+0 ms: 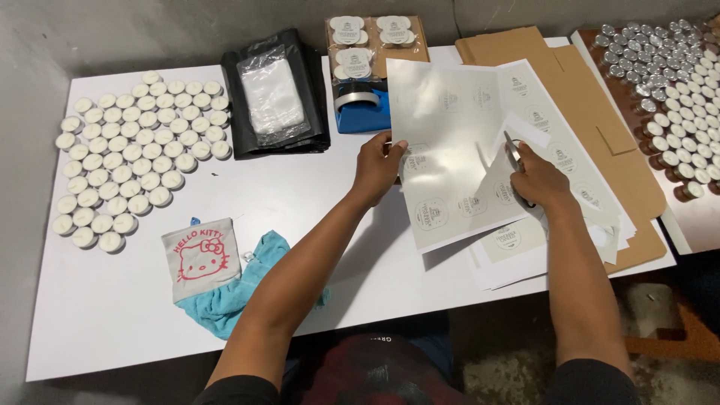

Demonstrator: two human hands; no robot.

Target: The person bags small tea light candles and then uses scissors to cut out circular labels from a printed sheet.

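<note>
My left hand (377, 166) grips the left edge of a glossy sheet of round labels (442, 127) and holds it up over the white table (300, 202). My right hand (538, 178) is closed on a pair of scissors (514, 152), whose blades point up into the sheet's right side. Under and to the right of it lie more label sheets (570, 161) in a loose stack.
Many white tealight candles (135, 150) cover the table's left part. A black plastic bag (274, 94), a blue tape dispenser (360, 109), packed candles (371, 41), brown cardboard (592, 97), a tray of metal-cupped candles (675, 82) and a small cloth pouch (202, 259) on blue cloth surround the work area.
</note>
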